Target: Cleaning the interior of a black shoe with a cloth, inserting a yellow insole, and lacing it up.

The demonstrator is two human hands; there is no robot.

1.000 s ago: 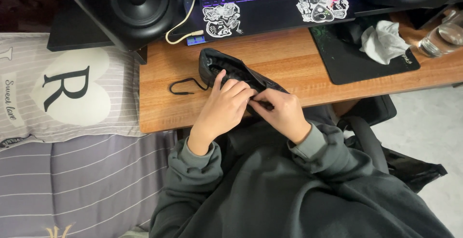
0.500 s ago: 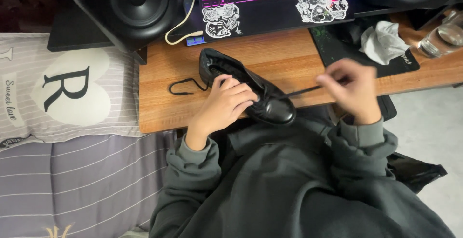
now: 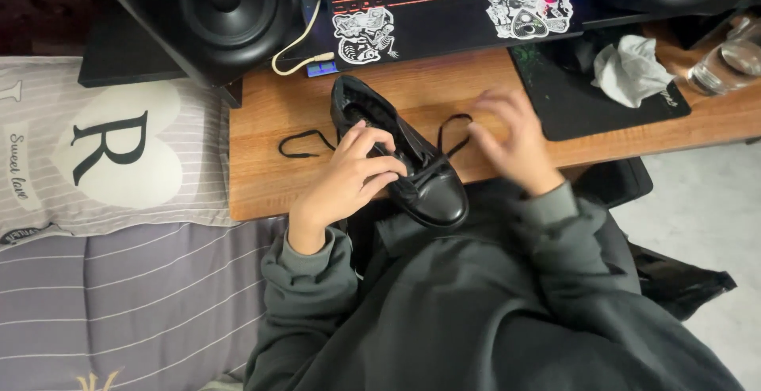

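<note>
Wood-grain surface runs across the upper half of the view, w/ a bed in grey striped bedding butted against its left edge and pale floor at right. On the bed lies a striped pillow w/ a heart shape and a big letter on it. At the back of the surface stands a black speaker, a pale cable looping beside it, and a black laptop w/ lit orange keys and stickers. At right sits a black mat w/ a crumpled white tissue on it, and a clear glass near the far right edge.

Shoe is black, glossy leather, low-cut; heel points toward the laptop, toe hangs over the near edge of the surface above your lap. Its black lace is undone: one end trails left across the wood, another part loops up on the right side, close to your right hand.

Your left hand rests on the shoe's left side, fingers curled over the lacing area and pressing on it, closed loosely on the shoe. Your right hand is blurred, just right of the shoe, its fingers spread partly open; can't tell if they pinch the lace loop or only hover near it. Both arms are in dark grey sleeves.
</note>
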